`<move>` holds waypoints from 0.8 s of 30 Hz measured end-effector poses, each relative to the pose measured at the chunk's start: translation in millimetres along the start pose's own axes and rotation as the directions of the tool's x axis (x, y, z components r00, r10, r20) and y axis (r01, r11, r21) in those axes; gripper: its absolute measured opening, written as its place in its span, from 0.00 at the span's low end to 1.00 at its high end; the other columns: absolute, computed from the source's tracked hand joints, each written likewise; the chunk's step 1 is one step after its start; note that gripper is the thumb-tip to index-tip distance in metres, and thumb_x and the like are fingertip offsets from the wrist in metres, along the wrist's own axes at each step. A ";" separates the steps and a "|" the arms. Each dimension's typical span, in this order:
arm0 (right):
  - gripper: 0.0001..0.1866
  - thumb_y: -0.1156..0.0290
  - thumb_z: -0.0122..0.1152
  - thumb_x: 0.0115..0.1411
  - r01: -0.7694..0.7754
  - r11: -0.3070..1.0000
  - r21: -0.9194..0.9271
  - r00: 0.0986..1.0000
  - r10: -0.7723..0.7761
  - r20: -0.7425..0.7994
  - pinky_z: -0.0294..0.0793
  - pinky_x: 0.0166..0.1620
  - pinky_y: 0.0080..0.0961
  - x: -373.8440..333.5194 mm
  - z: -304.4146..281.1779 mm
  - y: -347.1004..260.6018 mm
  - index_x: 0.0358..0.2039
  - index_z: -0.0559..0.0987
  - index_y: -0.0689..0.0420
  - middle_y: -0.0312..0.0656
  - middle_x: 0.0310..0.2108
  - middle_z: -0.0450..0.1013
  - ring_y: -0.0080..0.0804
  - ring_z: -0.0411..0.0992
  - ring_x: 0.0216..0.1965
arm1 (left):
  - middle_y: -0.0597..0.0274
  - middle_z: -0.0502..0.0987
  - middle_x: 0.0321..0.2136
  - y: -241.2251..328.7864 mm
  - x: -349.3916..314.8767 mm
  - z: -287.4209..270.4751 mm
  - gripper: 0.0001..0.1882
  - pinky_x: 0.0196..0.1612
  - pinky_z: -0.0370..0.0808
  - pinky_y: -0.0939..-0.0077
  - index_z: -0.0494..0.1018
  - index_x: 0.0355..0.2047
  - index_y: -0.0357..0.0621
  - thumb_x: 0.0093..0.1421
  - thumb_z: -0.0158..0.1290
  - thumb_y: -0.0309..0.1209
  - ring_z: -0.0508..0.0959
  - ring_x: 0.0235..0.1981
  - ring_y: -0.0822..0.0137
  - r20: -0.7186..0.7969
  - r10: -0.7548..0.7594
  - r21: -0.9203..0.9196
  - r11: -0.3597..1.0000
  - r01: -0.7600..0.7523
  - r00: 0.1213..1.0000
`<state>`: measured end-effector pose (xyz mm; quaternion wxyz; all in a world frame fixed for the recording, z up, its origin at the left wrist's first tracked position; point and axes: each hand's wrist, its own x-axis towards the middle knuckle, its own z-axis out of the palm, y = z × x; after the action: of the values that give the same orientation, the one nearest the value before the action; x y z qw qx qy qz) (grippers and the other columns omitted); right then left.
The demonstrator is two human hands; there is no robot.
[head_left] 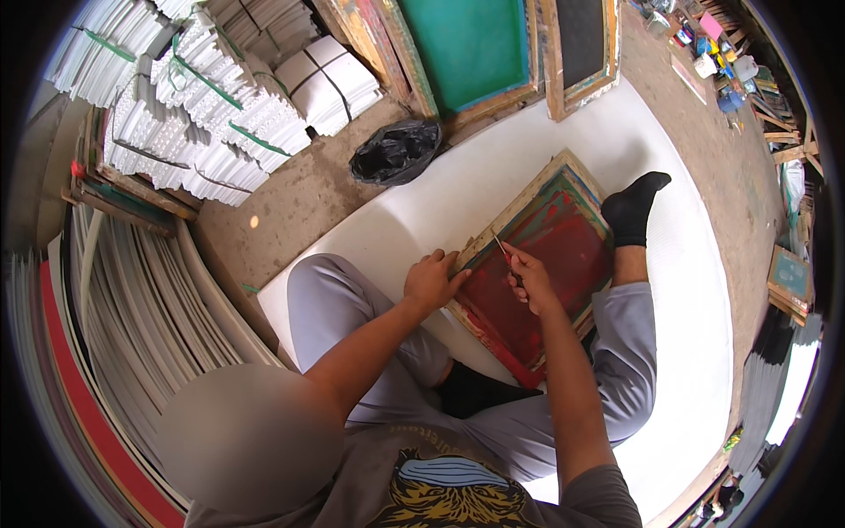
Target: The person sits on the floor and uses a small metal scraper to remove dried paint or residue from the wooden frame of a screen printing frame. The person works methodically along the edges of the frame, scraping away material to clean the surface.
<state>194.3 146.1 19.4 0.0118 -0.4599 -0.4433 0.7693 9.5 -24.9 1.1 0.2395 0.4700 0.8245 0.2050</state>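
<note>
A wooden screen-printing frame (570, 169), its mesh (537, 282) stained dark red with green along the border, lies tilted between my legs on a white sheet. My left hand (429, 283) grips its left rail, fingers over the wood and thumb toward the mesh. In my right hand (531, 280) is a thin screwdriver-like tool (499, 241), apparently red-handled. Its slim metal shaft points up and left at the inner edge of that rail, a little beyond my left hand. The fingers hide most of the handle. Whether the tip touches the wood, I cannot tell.
Under me spreads the white sheet (687, 352). Beyond it stand a green screen frame (475, 53) and a dark one (581, 44), beside a black plastic bag (396, 151). Bundled white stacks (202, 106) and curved sheets (167, 299) fill the left. Cans and tools (717, 66) lie far right.
</note>
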 end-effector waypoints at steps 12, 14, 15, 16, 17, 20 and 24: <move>0.22 0.61 0.56 0.71 0.244 0.403 -0.882 0.792 -0.608 -0.059 0.78 0.42 0.49 -25.0 32.2 35.1 0.65 0.75 0.36 0.50 0.34 0.81 0.54 0.80 0.36 | 0.52 0.79 0.42 1.5 0.2 1.3 0.28 0.49 0.78 0.55 0.78 0.56 0.46 0.65 0.58 0.53 0.81 0.45 0.49 -0.021 -0.005 -0.004 1.000 0.005 1.000; 0.22 0.60 0.56 0.71 0.160 0.350 -0.923 0.798 -0.597 -0.088 0.78 0.41 0.50 -32.7 39.7 32.0 0.64 0.77 0.33 0.52 0.34 0.80 0.57 0.79 0.36 | 0.52 0.79 0.40 3.3 0.2 1.6 0.28 0.47 0.79 0.56 0.79 0.54 0.44 0.64 0.59 0.52 0.82 0.43 0.49 -0.056 0.017 -0.009 1.000 -0.017 0.998; 0.21 0.60 0.55 0.71 0.121 0.334 -0.935 0.806 -0.583 -0.104 0.79 0.41 0.50 -34.7 42.9 30.3 0.64 0.77 0.33 0.52 0.34 0.80 0.56 0.79 0.36 | 0.52 0.79 0.40 3.3 0.8 2.1 0.28 0.47 0.79 0.56 0.79 0.54 0.44 0.64 0.58 0.52 0.82 0.43 0.49 -0.055 0.021 -0.007 1.000 -0.022 0.998; 0.21 0.60 0.55 0.71 0.082 0.317 -0.945 0.814 -0.569 -0.120 0.79 0.40 0.50 -35.9 45.7 28.2 0.63 0.77 0.33 0.52 0.34 0.80 0.55 0.80 0.36 | 0.52 0.79 0.40 3.2 1.6 2.6 0.28 0.47 0.79 0.55 0.79 0.54 0.44 0.65 0.58 0.52 0.82 0.43 0.49 -0.054 0.025 -0.005 1.000 -0.025 0.998; 0.21 0.59 0.54 0.71 0.043 0.298 -0.954 0.821 -0.555 -0.136 0.79 0.40 0.50 -37.0 48.4 25.6 0.63 0.77 0.33 0.52 0.34 0.80 0.55 0.80 0.36 | 0.52 0.79 0.40 3.0 2.2 3.0 0.28 0.47 0.78 0.55 0.79 0.55 0.44 0.65 0.58 0.52 0.82 0.43 0.48 -0.054 0.028 -0.003 1.000 -0.028 0.998; 0.22 0.59 0.50 0.72 -0.037 0.224 -0.974 0.858 -0.493 -0.146 0.79 0.39 0.50 -41.7 55.5 14.8 0.65 0.75 0.33 0.52 0.35 0.80 0.53 0.80 0.36 | 0.52 0.79 0.41 2.1 2.2 3.0 0.28 0.47 0.78 0.55 0.78 0.55 0.44 0.65 0.58 0.52 0.81 0.43 0.49 -0.053 0.034 0.005 0.999 -0.034 0.998; 0.24 0.63 0.50 0.71 -0.124 0.141 -0.982 0.907 -0.386 -0.170 0.80 0.42 0.50 -49.4 76.3 -11.6 0.67 0.73 0.41 0.54 0.35 0.80 0.54 0.81 0.37 | 0.52 0.79 0.42 0.7 1.7 2.3 0.28 0.48 0.78 0.54 0.78 0.55 0.45 0.65 0.57 0.52 0.81 0.44 0.48 -0.042 0.039 -0.004 0.999 -0.039 0.998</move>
<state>163.4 81.0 76.0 -0.1341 -0.4544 -0.8617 0.1817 10.6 -22.8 -0.7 0.2194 0.4811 0.8194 0.2214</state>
